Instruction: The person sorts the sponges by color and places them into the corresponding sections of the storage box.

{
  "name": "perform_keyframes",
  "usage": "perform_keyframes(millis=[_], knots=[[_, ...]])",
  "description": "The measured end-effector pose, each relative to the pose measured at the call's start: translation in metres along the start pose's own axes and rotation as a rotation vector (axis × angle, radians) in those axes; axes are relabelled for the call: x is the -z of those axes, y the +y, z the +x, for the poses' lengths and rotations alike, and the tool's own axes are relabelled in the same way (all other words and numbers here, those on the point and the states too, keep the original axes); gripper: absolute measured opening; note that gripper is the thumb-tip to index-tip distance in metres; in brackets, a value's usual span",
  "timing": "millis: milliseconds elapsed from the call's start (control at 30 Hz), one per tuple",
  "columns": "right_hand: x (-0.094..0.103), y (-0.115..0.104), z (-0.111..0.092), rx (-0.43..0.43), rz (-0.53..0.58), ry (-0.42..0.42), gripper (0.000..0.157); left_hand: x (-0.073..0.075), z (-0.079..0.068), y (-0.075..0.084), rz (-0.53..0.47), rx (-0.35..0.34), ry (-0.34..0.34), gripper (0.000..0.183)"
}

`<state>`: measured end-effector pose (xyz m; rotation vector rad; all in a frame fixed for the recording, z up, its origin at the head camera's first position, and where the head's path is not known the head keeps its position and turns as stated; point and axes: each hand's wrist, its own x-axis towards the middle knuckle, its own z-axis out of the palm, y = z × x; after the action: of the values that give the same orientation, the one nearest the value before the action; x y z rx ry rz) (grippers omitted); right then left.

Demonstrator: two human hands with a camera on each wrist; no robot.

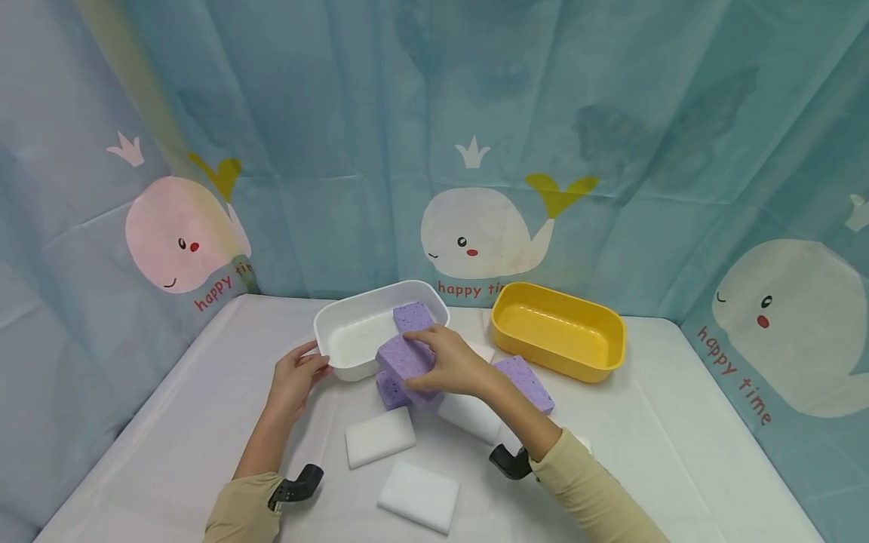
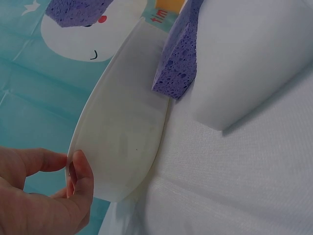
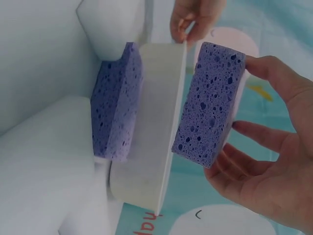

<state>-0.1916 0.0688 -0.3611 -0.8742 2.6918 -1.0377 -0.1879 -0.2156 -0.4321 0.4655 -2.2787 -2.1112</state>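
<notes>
A teal curtain [image 1: 380, 113] printed with cartoon whales hung behind and to both sides of the table [image 1: 679, 422], closing it in like a booth. Each whale wore a small crown above it and carried the words "happy time" in red beneath (the left one looked pink, the others pale cream). The fabric showed fold creases and a few darker blotches high on the right. A white cloth covered the table, and the light was soft and even.

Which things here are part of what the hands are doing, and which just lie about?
In hand: right hand grips purple sponge; left hand holds white tub rim.
Lying about: yellow tub, white sponges, purple sponge on table.
</notes>
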Motion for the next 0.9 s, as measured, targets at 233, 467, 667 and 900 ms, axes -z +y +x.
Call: perform_keyframes(millis=[233,467,667,900], knots=[[-0.002,-0.002,0.010,-0.005,-0.026,0.004,0.076,0.000,0.001,0.000,-0.020,-0.010,-0.004,0.060],[-0.002,-0.004,0.020,-0.015,-0.037,0.005,0.076,0.001,0.000,0.000,-0.038,-0.007,-0.014,0.061],[-0.003,-0.003,0.030,-0.018,-0.034,0.021,0.076,0.002,0.001,-0.001,-0.034,-0.011,-0.009,0.060],[-0.003,-0.004,0.040,-0.018,-0.044,0.032,0.076,0.000,0.001,-0.001,-0.025,-0.001,-0.010,0.061]])
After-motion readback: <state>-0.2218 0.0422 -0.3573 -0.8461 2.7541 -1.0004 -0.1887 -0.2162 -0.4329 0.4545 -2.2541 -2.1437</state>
